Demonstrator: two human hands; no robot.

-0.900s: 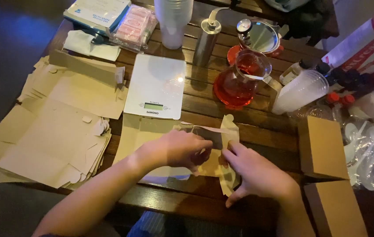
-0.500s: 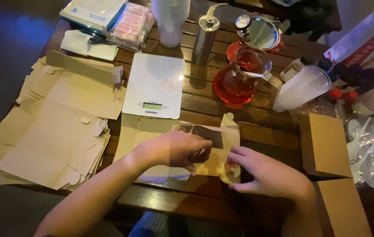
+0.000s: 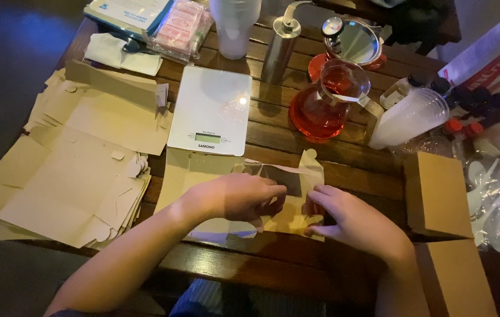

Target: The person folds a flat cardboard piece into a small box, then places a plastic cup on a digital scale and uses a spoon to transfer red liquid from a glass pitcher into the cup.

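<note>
both hands press a flat cardboard box blank (image 3: 288,194) on the counter (image 3: 344,176). the left hand (image 3: 235,196) lies with fingers curled on it; the right hand (image 3: 352,220) pinches its edge. a scale (image 3: 212,108) sits at 11 o'clock.

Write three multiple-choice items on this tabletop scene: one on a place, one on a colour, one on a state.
1. Where does the white flat kitchen scale lie?
A. right of the glass carafe
B. beyond the hands, left of the carafe
C. on the folded boxes

2. What colour is the liquid in the clear glass carafe?
A. red
B. green
C. clear

3. How is the tan die-cut cardboard sheet under the left hand and right hand?
A. a closed box
B. rolled up
C. partly folded, flaps up

Answers: 1 B, the scale sits past the hands and left of the carafe. 2 A, its lower half glows red. 3 C, both hands press it while a flap stands.
</note>
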